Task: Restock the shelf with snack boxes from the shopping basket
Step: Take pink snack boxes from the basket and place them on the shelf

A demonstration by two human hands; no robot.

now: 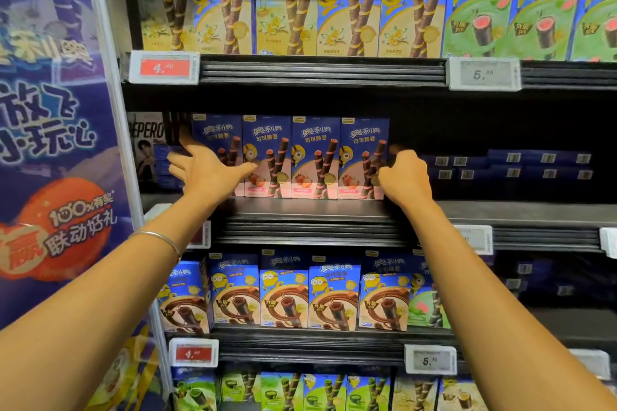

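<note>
On middle shelf (300, 210): four upright, seemingly strawberry snack boxes (290, 157)

Head view, facing shelf (307, 210) closely

The dark middle shelf (334, 210) carries four upright blue snack boxes (290, 157) standing side by side.

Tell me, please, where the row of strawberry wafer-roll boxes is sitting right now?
In the head view the strawberry boxes stand upright on the middle shelf, left of centre, with the left hand and right hand at the row's two ends.
</note>
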